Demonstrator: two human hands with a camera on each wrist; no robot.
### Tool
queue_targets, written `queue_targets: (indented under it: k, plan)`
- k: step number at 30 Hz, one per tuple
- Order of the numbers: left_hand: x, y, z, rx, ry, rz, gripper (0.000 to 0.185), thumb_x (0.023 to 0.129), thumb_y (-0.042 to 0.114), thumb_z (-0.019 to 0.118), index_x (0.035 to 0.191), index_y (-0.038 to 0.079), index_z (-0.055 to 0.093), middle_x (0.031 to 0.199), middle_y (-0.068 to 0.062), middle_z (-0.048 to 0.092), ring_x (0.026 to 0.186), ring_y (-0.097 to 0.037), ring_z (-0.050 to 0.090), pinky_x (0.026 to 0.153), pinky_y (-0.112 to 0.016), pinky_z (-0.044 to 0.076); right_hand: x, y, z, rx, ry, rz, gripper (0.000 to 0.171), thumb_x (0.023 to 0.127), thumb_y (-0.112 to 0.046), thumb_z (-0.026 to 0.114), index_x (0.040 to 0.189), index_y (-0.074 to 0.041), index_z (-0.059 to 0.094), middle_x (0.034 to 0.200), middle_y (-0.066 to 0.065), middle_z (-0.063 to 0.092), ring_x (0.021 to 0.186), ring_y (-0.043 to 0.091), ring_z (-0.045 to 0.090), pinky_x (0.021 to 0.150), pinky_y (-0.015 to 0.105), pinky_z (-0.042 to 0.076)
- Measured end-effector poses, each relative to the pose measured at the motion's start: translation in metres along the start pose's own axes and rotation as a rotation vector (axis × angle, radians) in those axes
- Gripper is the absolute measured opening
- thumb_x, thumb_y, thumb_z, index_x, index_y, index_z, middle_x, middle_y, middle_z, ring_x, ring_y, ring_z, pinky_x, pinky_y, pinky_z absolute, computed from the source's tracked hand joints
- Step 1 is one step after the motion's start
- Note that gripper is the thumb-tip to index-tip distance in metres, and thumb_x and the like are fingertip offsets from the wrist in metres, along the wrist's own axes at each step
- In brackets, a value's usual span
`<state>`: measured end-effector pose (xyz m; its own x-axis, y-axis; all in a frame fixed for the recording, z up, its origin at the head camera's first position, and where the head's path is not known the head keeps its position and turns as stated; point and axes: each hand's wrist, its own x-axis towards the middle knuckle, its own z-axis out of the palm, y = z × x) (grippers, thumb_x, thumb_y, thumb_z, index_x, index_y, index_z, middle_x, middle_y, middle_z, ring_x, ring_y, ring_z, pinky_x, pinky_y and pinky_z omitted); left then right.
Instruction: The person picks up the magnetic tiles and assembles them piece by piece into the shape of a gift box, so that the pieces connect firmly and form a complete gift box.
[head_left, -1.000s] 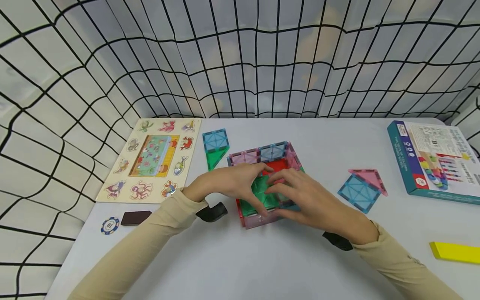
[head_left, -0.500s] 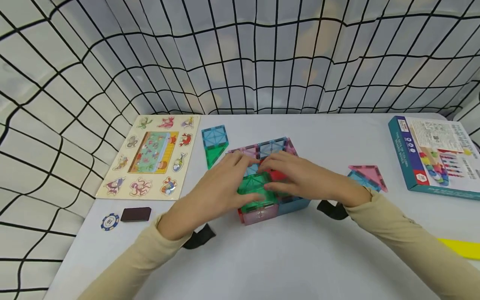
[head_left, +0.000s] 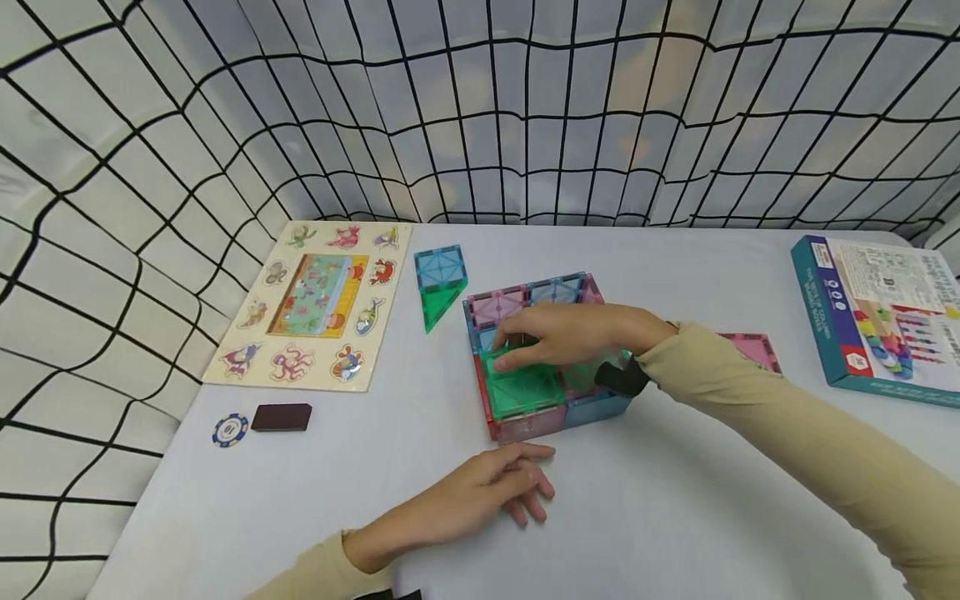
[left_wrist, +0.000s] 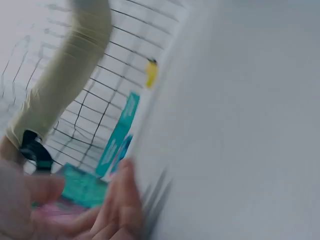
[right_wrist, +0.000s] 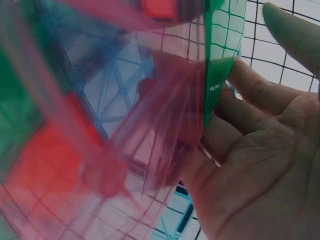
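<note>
A low box of see-through magnetic tiles [head_left: 600, 408] stands mid-table, with pink, blue and red tiles in its walls. A green square tile [head_left: 525, 393] lies at its near-left corner. My right hand [head_left: 566, 332] reaches over the box, fingertips at that tile's far edge. In the right wrist view, the thumb is apart from the fingers [right_wrist: 250, 85], which lie beside a green tile [right_wrist: 225, 55]. My left hand [head_left: 480, 496] hovers in front of the box, loosely bent and holding nothing. The right hand and sleeve hide part of the box.
Behind-left of the box lie a blue square tile [head_left: 440, 268] and a green triangle tile [head_left: 437, 307]. A sticker puzzle board [head_left: 382, 350], poker chip [head_left: 229, 430] and dark block [head_left: 281, 417] sit left. Rightward are a pink tile [head_left: 757, 348], partly covered, and a teal carton [head_left: 885, 317].
My left hand has left the box and come back toward me. My right hand has moved left across the box's top to the green tile. The view has shifted slightly.
</note>
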<state>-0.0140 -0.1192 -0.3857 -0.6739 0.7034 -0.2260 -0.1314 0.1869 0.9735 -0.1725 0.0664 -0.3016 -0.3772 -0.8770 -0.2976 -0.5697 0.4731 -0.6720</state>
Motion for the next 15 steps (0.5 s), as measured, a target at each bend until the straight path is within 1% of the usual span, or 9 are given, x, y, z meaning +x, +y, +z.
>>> queue_targets:
  k: [2, 3, 5, 6, 8, 10, 12, 13, 15]
  plan:
    - [0.004, -0.003, 0.003, -0.156, 0.047, -0.028, 0.047, 0.114, 0.019, 0.042, 0.149, -0.012, 0.044, 0.118, -0.021, 0.068, 0.1, -0.029, 0.073, 0.082, -0.026, 0.06, 0.002, 0.0, -0.001, 0.01, -0.025, 0.018, 0.031, 0.107, -0.03, 0.063, 0.125, -0.005, 0.066, 0.116, 0.003, 0.066, 0.102, 0.018, 0.057, 0.092, 0.034, 0.05]
    - [0.006, -0.003, 0.003, -0.19, 0.064, -0.029, 0.047, 0.113, 0.018, 0.042, 0.148, -0.014, 0.044, 0.118, -0.024, 0.067, 0.102, -0.033, 0.073, 0.082, -0.026, 0.06, 0.003, 0.0, -0.002, 0.019, -0.038, 0.026, 0.03, 0.107, -0.03, 0.062, 0.124, -0.006, 0.064, 0.112, 0.003, 0.065, 0.099, 0.018, 0.055, 0.089, 0.033, 0.049]
    - [0.008, -0.003, 0.004, -0.194, 0.089, -0.025, 0.045, 0.113, 0.016, 0.042, 0.146, -0.015, 0.046, 0.117, -0.025, 0.066, 0.102, -0.035, 0.072, 0.081, -0.025, 0.06, 0.006, 0.001, -0.002, 0.045, -0.065, 0.047, 0.029, 0.107, -0.029, 0.062, 0.124, -0.005, 0.062, 0.109, 0.005, 0.063, 0.096, 0.019, 0.053, 0.085, 0.033, 0.047]
    - [0.008, -0.002, 0.004, -0.158, 0.103, -0.017, 0.043, 0.113, 0.015, 0.042, 0.145, -0.014, 0.048, 0.115, -0.024, 0.067, 0.1, -0.033, 0.072, 0.08, -0.025, 0.059, 0.007, 0.0, -0.002, 0.057, -0.076, 0.062, 0.03, 0.108, -0.03, 0.061, 0.126, -0.006, 0.062, 0.111, 0.005, 0.062, 0.097, 0.019, 0.053, 0.086, 0.033, 0.047]
    - [0.007, 0.001, 0.005, -0.038, 0.132, 0.011, 0.04, 0.113, 0.017, 0.045, 0.142, -0.009, 0.053, 0.109, -0.018, 0.069, 0.094, -0.023, 0.071, 0.079, -0.022, 0.057, 0.009, 0.001, -0.003, 0.078, -0.094, 0.077, 0.031, 0.108, -0.03, 0.061, 0.128, -0.006, 0.062, 0.115, 0.005, 0.062, 0.101, 0.019, 0.053, 0.089, 0.033, 0.047]
    - [0.005, 0.005, 0.007, 0.128, 0.176, 0.073, 0.037, 0.112, 0.018, 0.05, 0.141, -0.003, 0.056, 0.101, -0.009, 0.069, 0.085, -0.011, 0.067, 0.076, -0.021, 0.056, 0.012, 0.002, -0.003, 0.092, -0.111, 0.077, 0.029, 0.108, -0.03, 0.06, 0.126, -0.007, 0.064, 0.114, 0.004, 0.061, 0.102, 0.019, 0.052, 0.089, 0.032, 0.046]
    - [0.002, 0.009, 0.009, 0.361, 0.254, 0.172, 0.034, 0.11, 0.018, 0.056, 0.14, 0.002, 0.058, 0.094, -0.001, 0.067, 0.079, -0.004, 0.061, 0.072, -0.019, 0.054, 0.013, 0.003, -0.004, 0.091, -0.122, 0.07, 0.025, 0.109, -0.028, 0.059, 0.121, -0.007, 0.066, 0.107, 0.002, 0.059, 0.099, 0.018, 0.051, 0.084, 0.031, 0.044]
    - [0.0, 0.01, 0.009, 0.479, 0.305, 0.23, 0.034, 0.108, 0.017, 0.06, 0.139, 0.004, 0.059, 0.09, 0.002, 0.066, 0.076, -0.003, 0.059, 0.07, -0.018, 0.053, 0.014, 0.003, -0.004, 0.087, -0.126, 0.065, 0.023, 0.109, -0.027, 0.059, 0.118, -0.007, 0.066, 0.103, 0.002, 0.056, 0.096, 0.018, 0.05, 0.081, 0.03, 0.042]
    - [-0.003, 0.01, 0.009, 0.701, 0.412, 0.343, 0.035, 0.104, 0.013, 0.066, 0.138, 0.005, 0.061, 0.093, 0.002, 0.069, 0.076, -0.002, 0.061, 0.069, -0.018, 0.055, 0.014, 0.003, -0.004, 0.08, -0.129, 0.062, 0.021, 0.11, -0.026, 0.057, 0.116, -0.008, 0.065, 0.097, 0.001, 0.052, 0.092, 0.017, 0.048, 0.077, 0.03, 0.038]
